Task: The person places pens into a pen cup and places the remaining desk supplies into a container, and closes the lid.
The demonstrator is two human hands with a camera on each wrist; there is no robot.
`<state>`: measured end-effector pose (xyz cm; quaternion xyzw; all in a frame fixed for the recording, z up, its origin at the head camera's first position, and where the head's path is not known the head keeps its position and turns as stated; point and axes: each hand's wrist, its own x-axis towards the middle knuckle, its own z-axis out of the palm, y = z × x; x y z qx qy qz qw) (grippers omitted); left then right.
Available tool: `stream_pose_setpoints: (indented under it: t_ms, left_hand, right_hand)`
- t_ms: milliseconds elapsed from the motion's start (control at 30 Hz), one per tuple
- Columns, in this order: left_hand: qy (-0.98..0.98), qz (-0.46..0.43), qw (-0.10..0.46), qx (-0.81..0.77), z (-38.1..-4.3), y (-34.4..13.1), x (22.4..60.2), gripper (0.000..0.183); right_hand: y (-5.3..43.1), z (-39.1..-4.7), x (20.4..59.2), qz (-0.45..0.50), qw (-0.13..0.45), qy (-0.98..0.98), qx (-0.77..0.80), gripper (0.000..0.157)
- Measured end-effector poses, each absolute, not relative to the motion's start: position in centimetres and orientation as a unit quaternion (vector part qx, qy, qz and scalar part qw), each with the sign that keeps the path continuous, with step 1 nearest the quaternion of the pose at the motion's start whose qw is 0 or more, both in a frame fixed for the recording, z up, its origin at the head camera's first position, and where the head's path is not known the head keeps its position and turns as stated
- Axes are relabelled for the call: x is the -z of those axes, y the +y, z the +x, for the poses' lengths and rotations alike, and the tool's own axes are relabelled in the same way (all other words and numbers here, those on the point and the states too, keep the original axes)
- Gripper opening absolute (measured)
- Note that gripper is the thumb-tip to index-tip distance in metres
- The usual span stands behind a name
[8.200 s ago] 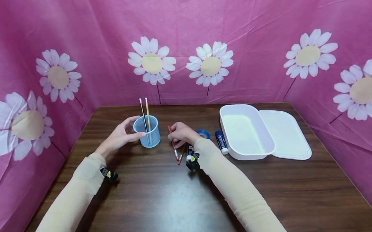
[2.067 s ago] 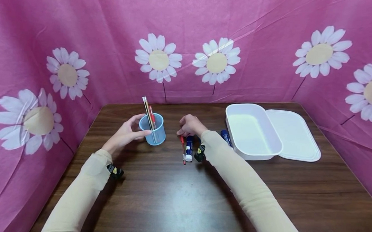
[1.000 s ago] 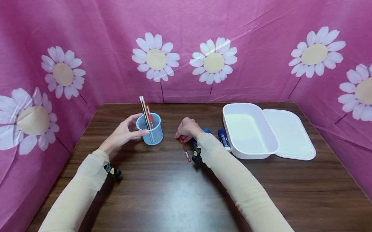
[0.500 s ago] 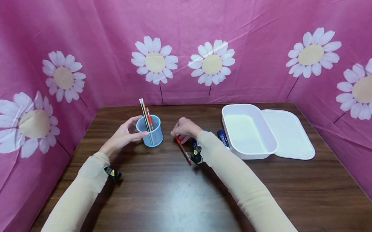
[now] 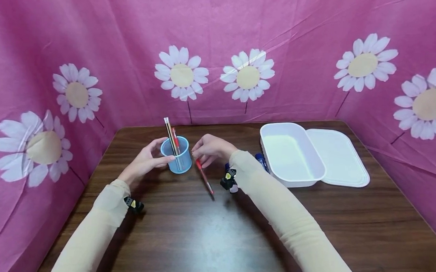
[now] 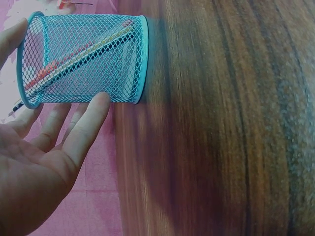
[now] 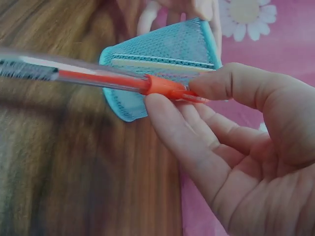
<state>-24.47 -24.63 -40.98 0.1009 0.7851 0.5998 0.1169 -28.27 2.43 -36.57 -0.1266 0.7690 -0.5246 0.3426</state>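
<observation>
A light-blue mesh pen cup (image 5: 180,163) stands on the table, with my left hand (image 5: 144,161) holding it around its left side. In the left wrist view my thumb and fingers lie against the mesh of the cup (image 6: 83,61). Two slim pencils (image 5: 169,134), one dark and one yellow, lean inside it beside a red-capped pen (image 5: 175,137). Just right of the cup, my right hand (image 5: 213,148) pinches a second clear pen (image 5: 205,178) by its red cap. In the right wrist view this pen (image 7: 103,79) lies across the cup, its cap between thumb and fingers.
A white plastic box (image 5: 294,155) stands open at the right, its flat lid (image 5: 343,159) beside it. A blue glue stick (image 5: 262,162) leans close to the box. Another tube (image 5: 234,188) is mostly hidden behind my right wrist. A pink flowered cloth (image 5: 215,22) rises behind the table.
My right hand has moved left towards the cup, bringing the red-capped pen along. Since the oldest frame, another red-capped pen has come to stand in the cup. My left hand stays at the cup.
</observation>
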Motion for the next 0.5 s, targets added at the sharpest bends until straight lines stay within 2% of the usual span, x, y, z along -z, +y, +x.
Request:
stream_pose_setpoints:
  t_ms: [200, 333, 500]
  left_hand:
    - [0.782, 0.095, 0.121, -0.604, -24.5, -24.7, 40.9, 0.082]
    - [0.776, 0.094, 0.124, -0.611, -24.5, -24.6, 40.9, 0.082]
    - [0.783, 0.096, 0.122, -0.602, -24.6, -24.7, 40.9, 0.082]
  right_hand:
    - [2.3, -28.4, 34.7, -0.161, 0.32, 0.758, 0.545, 0.037]
    - [2.3, -28.4, 33.5, -0.184, 0.327, 0.752, 0.542, 0.042]
    - [2.3, -28.3, 32.3, -0.192, 0.326, 0.756, 0.534, 0.039]
